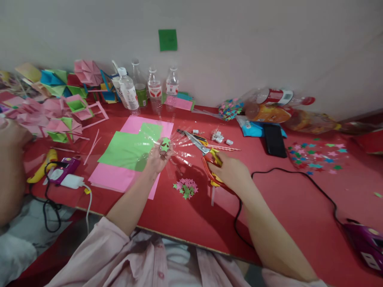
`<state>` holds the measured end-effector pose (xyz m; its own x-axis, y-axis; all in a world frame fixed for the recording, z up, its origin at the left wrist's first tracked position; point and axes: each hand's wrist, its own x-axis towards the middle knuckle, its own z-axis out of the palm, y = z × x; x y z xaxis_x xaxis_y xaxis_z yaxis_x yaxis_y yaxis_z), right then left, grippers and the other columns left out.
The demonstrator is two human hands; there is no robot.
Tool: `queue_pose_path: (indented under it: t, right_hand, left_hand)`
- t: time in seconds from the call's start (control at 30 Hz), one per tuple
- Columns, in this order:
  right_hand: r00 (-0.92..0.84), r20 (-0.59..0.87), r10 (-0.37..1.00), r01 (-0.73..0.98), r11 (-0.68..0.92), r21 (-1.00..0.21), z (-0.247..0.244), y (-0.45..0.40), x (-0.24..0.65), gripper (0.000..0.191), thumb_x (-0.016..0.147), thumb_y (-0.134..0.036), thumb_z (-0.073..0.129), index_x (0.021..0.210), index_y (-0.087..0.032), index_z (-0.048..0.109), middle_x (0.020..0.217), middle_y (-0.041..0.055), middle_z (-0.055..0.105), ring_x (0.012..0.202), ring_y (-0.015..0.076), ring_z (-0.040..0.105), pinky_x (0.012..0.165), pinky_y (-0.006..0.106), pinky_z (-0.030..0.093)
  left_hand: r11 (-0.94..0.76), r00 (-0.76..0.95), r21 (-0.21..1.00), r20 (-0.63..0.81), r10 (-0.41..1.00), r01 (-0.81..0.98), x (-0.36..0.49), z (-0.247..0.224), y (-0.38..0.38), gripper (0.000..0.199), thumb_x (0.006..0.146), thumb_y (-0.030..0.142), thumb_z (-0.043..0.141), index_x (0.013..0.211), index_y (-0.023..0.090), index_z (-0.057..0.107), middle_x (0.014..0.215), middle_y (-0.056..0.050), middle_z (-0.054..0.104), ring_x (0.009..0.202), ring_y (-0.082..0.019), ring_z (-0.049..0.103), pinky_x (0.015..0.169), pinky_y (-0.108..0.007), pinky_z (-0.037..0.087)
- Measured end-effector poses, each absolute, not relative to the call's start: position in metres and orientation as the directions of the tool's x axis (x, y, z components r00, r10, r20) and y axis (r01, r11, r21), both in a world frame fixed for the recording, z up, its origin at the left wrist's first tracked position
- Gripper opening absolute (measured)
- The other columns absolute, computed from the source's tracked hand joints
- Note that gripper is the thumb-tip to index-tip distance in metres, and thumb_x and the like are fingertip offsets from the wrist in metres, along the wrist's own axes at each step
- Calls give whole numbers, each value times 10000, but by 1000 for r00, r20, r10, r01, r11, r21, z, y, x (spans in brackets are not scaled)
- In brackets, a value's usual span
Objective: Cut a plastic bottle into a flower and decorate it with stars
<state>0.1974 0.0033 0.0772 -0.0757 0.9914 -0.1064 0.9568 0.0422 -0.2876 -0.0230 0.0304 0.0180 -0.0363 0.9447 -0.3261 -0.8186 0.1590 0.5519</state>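
Note:
My left hand (157,160) holds a clear plastic bottle piece (164,146) cut into thin strips that fan outward, with green paper stars at its centre. My right hand (229,169) is closed near the yellow and red handles of a tool (216,181); how its fingers grip is partly hidden. Scissors with metal blades (197,142) lie just beyond that hand, their blades pointing up and left. Between my forearms rests a small pile of pink and green stars (187,188). Green paper (125,150) and pink paper (110,178) lie beneath and beside my left hand.
Plastic bottles (128,93) stand by the wall; others lie at right. A black phone (274,140), colourful stars (318,155) and a black cable (299,171) lie rightward. Pink paper crafts (54,111), a power strip (67,169) and another person's arm (12,171) are at left.

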Motion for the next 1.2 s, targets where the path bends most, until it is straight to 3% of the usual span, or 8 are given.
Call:
queue_pose_path:
  t: [0.2, 0.37, 0.53, 0.73, 0.93, 1.07, 1.2]
  right_hand:
    - [-239, -149, 960, 959, 209, -191, 56, 13, 176, 287, 829, -372, 527, 1025, -179, 609, 958, 126, 697, 866, 248, 642, 640, 281, 393]
    - [-220, -160, 962, 964, 190, -187, 37, 29, 155, 268, 841, -372, 553, 978, -150, 616, 877, 126, 707, 824, 229, 658, 637, 257, 395]
    - [-220, -111, 969, 960, 194, -204, 16, 42, 141, 220, 837, -327, 583, 987, -168, 618, 955, 105, 683, 866, 207, 635, 710, 249, 417]
    - [-180, -3, 984, 959, 175, -222, 6, 48, 136, 250, 829, -270, 584, 1033, -129, 617, 1091, 169, 606, 946, 250, 591, 819, 333, 437]
    - [-173, 145, 974, 919, 212, -333, 20, 46, 144, 113, 804, -215, 599, 873, -138, 644, 1002, 141, 604, 976, 244, 562, 851, 337, 431]
    - [-142, 264, 954, 844, 256, -472, 35, 38, 154, 126, 861, -211, 505, 809, -164, 610, 878, 64, 604, 801, 168, 577, 743, 295, 455]
    - [-90, 394, 915, 739, 326, -589, 57, 20, 160, 160, 888, -250, 447, 809, -184, 570, 866, 39, 592, 779, 142, 561, 679, 263, 453]
  left_hand:
    - [139, -29, 514, -304, 952, -847, -22, 19, 31, 105, 783, 218, 618, 772, 172, 523, 630, 31, 544, 444, -33, 416, 435, -160, 327]
    - [151, 10, 517, -265, 964, -843, -20, 20, 29, 128, 797, 182, 601, 725, 173, 496, 613, 23, 547, 461, -41, 439, 432, -150, 311]
    - [174, 58, 539, -226, 972, -824, -20, 18, 30, 148, 864, 194, 509, 721, 158, 515, 582, 8, 546, 411, -39, 392, 402, -159, 278]
    - [203, 46, 587, -271, 962, -784, -19, 15, 32, 266, 927, 258, 400, 715, 151, 521, 563, 1, 530, 418, -49, 416, 402, -159, 296]
    - [234, 76, 619, -271, 960, -750, -16, 13, 31, 240, 913, 259, 438, 720, 152, 533, 537, 18, 507, 407, -41, 395, 394, -142, 300]
    - [261, 85, 648, -290, 953, -715, -14, 10, 30, 216, 881, 282, 503, 710, 153, 534, 536, 26, 506, 397, -34, 378, 386, -139, 298]
    - [277, 103, 658, -291, 951, -701, -12, 7, 29, 233, 892, 243, 447, 696, 149, 532, 535, 10, 530, 401, -44, 410, 388, -144, 305]
